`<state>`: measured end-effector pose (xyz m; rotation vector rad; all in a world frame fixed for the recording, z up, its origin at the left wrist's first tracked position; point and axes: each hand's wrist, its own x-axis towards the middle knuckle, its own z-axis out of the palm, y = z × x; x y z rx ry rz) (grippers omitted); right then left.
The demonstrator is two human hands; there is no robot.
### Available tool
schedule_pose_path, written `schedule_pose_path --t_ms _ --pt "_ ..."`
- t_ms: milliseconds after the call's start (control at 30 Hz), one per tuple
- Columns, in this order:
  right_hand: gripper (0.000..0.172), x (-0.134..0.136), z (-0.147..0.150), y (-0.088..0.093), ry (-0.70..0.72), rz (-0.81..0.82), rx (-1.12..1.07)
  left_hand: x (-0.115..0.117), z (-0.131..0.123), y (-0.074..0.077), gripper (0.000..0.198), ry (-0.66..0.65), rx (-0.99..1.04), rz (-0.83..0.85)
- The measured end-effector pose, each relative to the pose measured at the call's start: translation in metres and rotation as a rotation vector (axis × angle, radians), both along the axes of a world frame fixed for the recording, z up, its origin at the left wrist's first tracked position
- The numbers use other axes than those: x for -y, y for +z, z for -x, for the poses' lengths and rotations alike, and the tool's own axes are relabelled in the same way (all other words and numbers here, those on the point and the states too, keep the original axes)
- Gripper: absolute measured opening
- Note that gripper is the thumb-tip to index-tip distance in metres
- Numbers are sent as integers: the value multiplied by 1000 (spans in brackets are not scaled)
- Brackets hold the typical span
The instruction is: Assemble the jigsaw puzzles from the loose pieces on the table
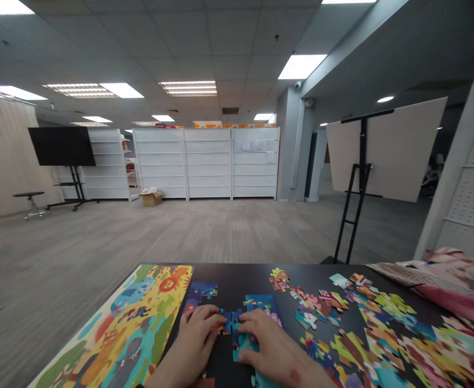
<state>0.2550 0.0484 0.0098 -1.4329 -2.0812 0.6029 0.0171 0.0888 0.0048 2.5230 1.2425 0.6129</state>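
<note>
Both my hands open and flat, close together over joined jigsaw pieces.

My left hand (pixel 194 345) touches a small blue cardboard jigsaw piece (pixel 229 321); my right hand (pixel 271 345) lies on a teal cardboard jigsaw piece (pixel 243 342). On the black table (pixel 237 285), a bright jungle-animal puzzle picture (pixel 127 323) lies left, a scattered heap of multicoloured pieces (pixel 382 334) right.

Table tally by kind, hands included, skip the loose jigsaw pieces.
Hands: 2, left hand and right hand
Printed animal picture: 1
Patterned cloth: 1
Total: 4
</note>
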Motion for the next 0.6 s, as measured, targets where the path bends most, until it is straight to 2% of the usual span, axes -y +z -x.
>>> schedule_pose_path --t_ms 267,367,467,533,600 --pt "42 -4 -18 12 -68 23 49 -7 1 -10 35 7 37 -52" --pt "41 -3 -21 18 -58 22 70 -12 7 -8 30 -5 136 -69" --pt "40 -2 -20 22 -19 18 120 -18 18 -10 30 29 240 -176" --pt "42 -3 -19 22 17 3 173 -24 27 -20 28 18 212 -234" --pt "43 -6 -19 21 59 -23 239 -32 33 -40 30 -46 148 -273"
